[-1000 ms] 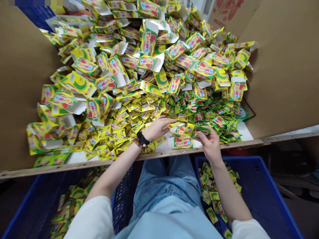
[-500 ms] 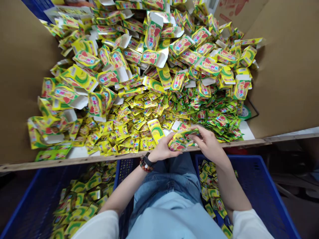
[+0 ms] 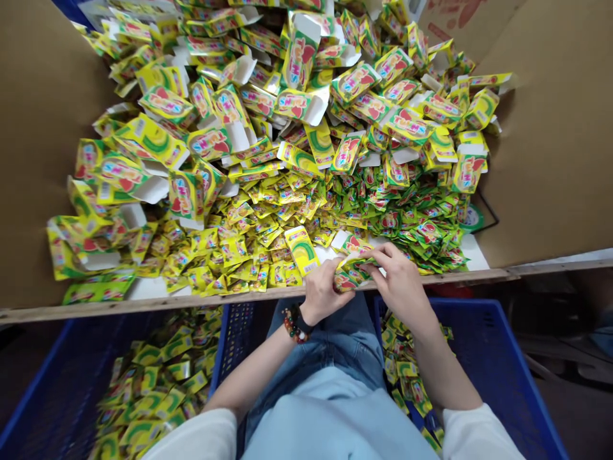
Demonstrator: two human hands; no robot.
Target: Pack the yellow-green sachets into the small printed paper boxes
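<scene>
A small yellow-and-green candy box (image 3: 348, 276) is held between my hands at the front edge of the work table. My left hand (image 3: 322, 291) is closed around its left end, wearing a dark band and beads at the wrist. The fingers of my right hand (image 3: 400, 281) pinch its right end; whether a sachet is there too I cannot make out. Just behind lie another candy box (image 3: 357, 244) with a white flap and a yellow box (image 3: 301, 250). Yellow sachets (image 3: 234, 249) spread to the left, green sachets (image 3: 421, 227) to the right.
A high heap of open candy boxes (image 3: 297, 105) fills the back. Cardboard walls (image 3: 555, 147) flank the table, whose wooden edge (image 3: 158, 307) runs along the front. Blue crates (image 3: 498, 358) stand below on both sides, with filled boxes (image 3: 158, 390) in the left one.
My left hand has shifted slightly right and its wrist has turned. The box between my hands has tilted, and my right fingers have moved in closer on its end.
</scene>
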